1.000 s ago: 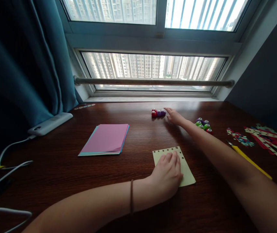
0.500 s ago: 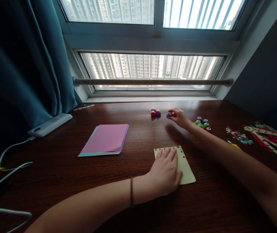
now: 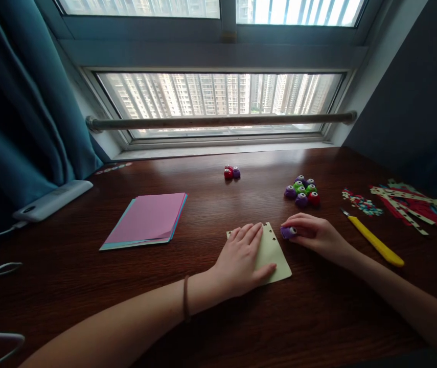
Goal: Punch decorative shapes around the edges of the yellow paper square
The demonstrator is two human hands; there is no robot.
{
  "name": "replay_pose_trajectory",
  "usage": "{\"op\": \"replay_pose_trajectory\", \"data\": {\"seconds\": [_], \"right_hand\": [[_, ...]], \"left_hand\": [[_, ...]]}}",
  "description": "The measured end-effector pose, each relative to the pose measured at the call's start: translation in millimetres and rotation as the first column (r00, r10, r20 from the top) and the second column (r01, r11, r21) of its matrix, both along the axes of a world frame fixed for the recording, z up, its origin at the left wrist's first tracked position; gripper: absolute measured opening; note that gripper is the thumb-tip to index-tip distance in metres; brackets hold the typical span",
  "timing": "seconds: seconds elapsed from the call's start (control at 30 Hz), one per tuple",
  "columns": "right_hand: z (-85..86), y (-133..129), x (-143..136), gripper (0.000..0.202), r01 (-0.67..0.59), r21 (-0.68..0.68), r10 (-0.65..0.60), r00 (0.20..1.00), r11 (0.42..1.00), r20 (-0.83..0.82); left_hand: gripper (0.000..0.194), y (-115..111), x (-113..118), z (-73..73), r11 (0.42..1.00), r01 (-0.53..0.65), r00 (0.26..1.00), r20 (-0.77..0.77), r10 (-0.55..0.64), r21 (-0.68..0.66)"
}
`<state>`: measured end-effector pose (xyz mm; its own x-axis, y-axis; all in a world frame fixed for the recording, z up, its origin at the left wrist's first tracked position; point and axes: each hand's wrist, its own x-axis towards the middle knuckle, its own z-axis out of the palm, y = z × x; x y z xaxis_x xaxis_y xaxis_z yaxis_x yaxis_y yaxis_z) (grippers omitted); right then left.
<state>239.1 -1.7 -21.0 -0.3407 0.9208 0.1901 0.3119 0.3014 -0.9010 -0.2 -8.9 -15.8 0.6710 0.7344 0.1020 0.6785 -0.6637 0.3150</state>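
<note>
My left hand (image 3: pixel 243 263) lies flat, fingers stretched, on a pale yellow sheet of paper (image 3: pixel 274 258). Small star-shaped holes run along the sheet's top edge, partly covered by the fingers. Just right of the sheet, my right hand (image 3: pixel 318 236) pinches a small purple craft punch (image 3: pixel 288 233) between thumb and fingers. Behind that hand stands a cluster of purple, green and red craft punches (image 3: pixel 301 190). Farther back on the left is a smaller group of red and purple punches (image 3: pixel 232 172).
A stack of pink and blue paper (image 3: pixel 145 220) sits to the left. On the right lie a yellow craft knife (image 3: pixel 375 240), a heap of tiny paper cutouts (image 3: pixel 362 202) and punched paper strips (image 3: pixel 413 209). A white power strip (image 3: pixel 55 199) with cables rests by the curtain.
My right hand has come from the back of the table toward the yellow sheet, carrying the purple craft punch. My left hand stays on the paper. The view has shifted slightly.
</note>
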Motion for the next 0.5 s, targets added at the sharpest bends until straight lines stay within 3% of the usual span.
{"op": "replay_pose_trajectory", "data": {"seconds": [0.23, 0.5], "right_hand": [[1.5, -6.8, -1.0, 0.025, -0.037, 0.018, 0.037, 0.999, 0.999, 0.038], [1.2, -7.6, -3.2, 0.026, 0.019, 0.093, -0.032, 0.99, 0.996, 0.135]], "left_hand": [[0.069, 0.8, 2.2, -0.5, 1.0, -0.016, 0.999, -0.027, 0.016, 0.008], [0.068, 1.6, 3.0, -2.0, 0.999, -0.019, 0.998, -0.055, 0.021, 0.026]]}}
